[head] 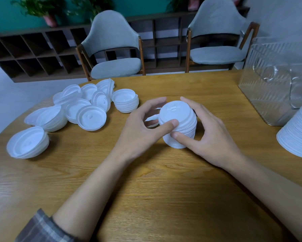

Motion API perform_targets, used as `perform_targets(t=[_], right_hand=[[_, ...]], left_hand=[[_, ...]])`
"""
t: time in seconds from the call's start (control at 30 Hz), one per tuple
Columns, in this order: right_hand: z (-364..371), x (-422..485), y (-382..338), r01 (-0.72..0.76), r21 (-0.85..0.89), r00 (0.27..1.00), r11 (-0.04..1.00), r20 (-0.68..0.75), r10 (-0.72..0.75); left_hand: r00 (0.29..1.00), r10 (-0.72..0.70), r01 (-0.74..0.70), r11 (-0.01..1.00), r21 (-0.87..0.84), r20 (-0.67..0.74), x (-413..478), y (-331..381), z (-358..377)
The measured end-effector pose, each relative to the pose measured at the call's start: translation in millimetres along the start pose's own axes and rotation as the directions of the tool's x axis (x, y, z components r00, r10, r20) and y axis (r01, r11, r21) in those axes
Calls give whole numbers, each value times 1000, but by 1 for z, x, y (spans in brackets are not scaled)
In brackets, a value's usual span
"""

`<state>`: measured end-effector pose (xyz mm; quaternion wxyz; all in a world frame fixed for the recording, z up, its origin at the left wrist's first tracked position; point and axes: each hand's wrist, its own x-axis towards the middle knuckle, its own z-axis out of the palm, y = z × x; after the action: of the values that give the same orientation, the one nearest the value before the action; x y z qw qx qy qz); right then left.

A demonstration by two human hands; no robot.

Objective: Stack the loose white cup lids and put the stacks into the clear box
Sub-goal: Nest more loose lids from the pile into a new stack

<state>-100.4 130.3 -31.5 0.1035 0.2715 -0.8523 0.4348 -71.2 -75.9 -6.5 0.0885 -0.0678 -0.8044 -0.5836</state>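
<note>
A stack of white cup lids (pixel 179 119) stands on the wooden table (pixel 146 189) at its middle. My left hand (pixel 143 130) grips the stack from the left, thumb on its near top edge. My right hand (pixel 207 133) grips it from the right, thumb low on its front. Another lid (pixel 152 119) lies partly hidden behind my left fingers. Several loose lids and short stacks (pixel 87 105) lie scattered at the table's left. The clear ribbed box (pixel 272 84) stands at the far right; its contents cannot be told.
A tall stack of white lids (pixel 298 135) stands at the right edge, in front of the box. One short stack (pixel 28 142) sits near the table's left rim. Two grey chairs (pixel 115 49) stand behind the table, with a dark shelf along the wall.
</note>
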Motion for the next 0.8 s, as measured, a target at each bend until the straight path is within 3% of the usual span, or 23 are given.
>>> perform_targets(t=[0.17,0.5,0.8], right_hand=[[0,0,-1,-18,22,1000,1000,19,18],[1,0,-1,-15,25,999,1000,45,14],[2,0,-1,-11,14,999,1000,42,10]], left_hand=[[998,36,-38,999,-33,-48,-1,1,5],[977,150,-131,983,126,-152,-4,0,13],[988,120,-104,984,147,-101,-1,-8,14]])
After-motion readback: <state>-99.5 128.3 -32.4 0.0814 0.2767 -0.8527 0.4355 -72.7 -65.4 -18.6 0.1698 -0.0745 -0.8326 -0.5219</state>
